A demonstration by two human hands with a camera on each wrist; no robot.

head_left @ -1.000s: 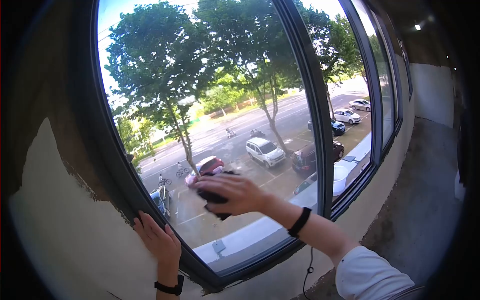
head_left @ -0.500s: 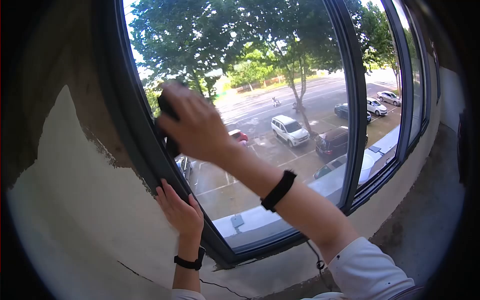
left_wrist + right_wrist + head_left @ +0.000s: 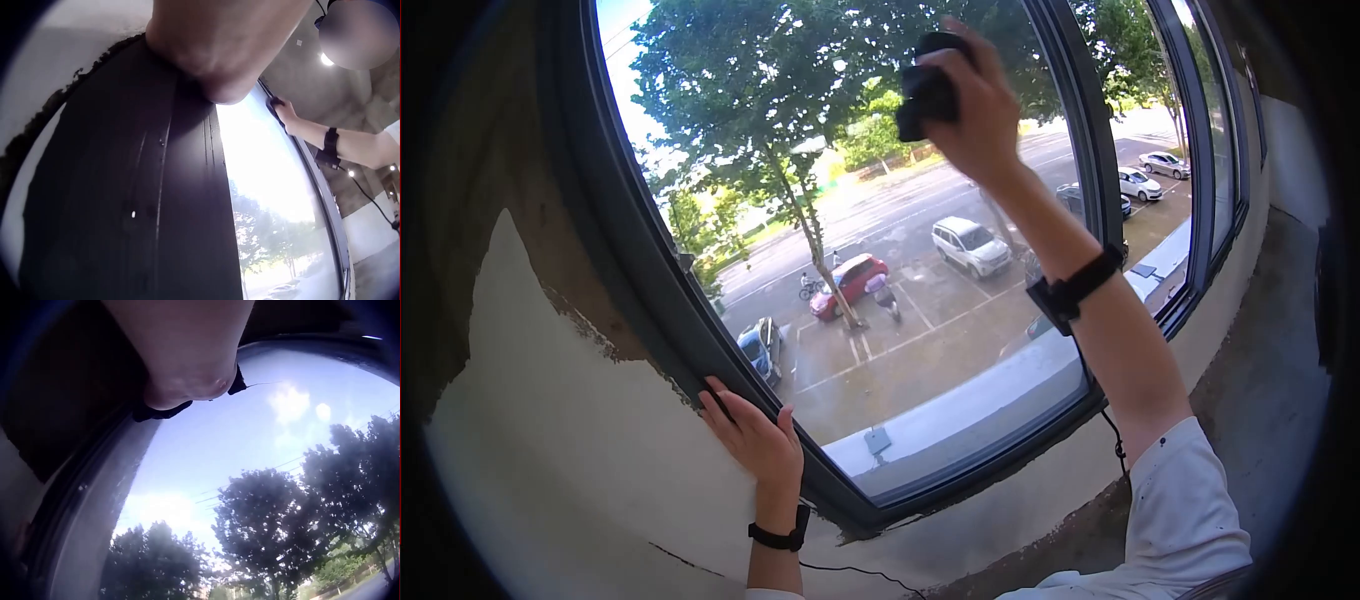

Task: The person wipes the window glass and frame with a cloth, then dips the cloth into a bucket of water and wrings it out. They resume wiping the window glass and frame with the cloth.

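Note:
In the head view my right hand (image 3: pixel 983 115) grips a bunched black cloth (image 3: pixel 928 95) over the upper part of the window pane (image 3: pixel 830 395). Dark edges of that cloth (image 3: pixel 164 414) stick out past the hand in the right wrist view. Lower down, my left hand (image 3: pixel 758 437) rests on the dark window frame (image 3: pixel 655 285) at its lower left side, fingers extended and thumb apart. The left wrist view shows the frame's broad dark face (image 3: pixel 94 187) close up, with the left hand's fingertips hidden.
A patchy, partly plastered wall (image 3: pixel 550 430) borders the frame on the left. A dark upright mullion (image 3: pixel 1090 120) divides the panes at right. A thin cable (image 3: pixel 1118 440) hangs by the right arm. Outside are trees, parked cars (image 3: pixel 972 247) and a road.
My right hand swept the black cloth from the pane's lower middle to its left edge, then up and right to the upper part. The left hand has stayed on the frame.

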